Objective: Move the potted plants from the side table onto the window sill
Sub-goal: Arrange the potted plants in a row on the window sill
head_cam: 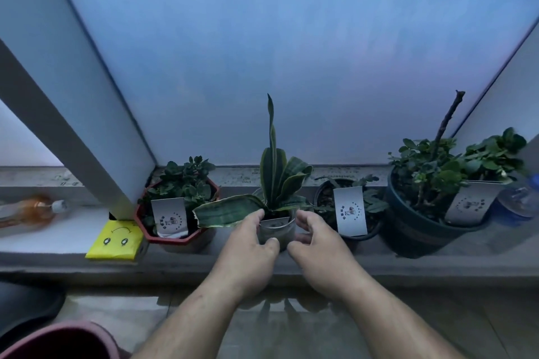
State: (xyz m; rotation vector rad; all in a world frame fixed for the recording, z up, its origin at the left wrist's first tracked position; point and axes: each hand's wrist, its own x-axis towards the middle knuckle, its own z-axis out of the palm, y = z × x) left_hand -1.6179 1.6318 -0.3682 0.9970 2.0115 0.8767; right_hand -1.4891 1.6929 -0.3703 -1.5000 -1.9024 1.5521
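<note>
Snake plant pot (275,232) on window sill (320,264), between left hand (250,251) and right hand (316,251)

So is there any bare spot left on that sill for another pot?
Hardly, in the row: the red pot, the small pot between both hands, the black pot and the big dark pot stand nearly side by side. The front strip of the window sill is bare. Left of the yellow packet there is open sill, up to the lying bottle.
</note>
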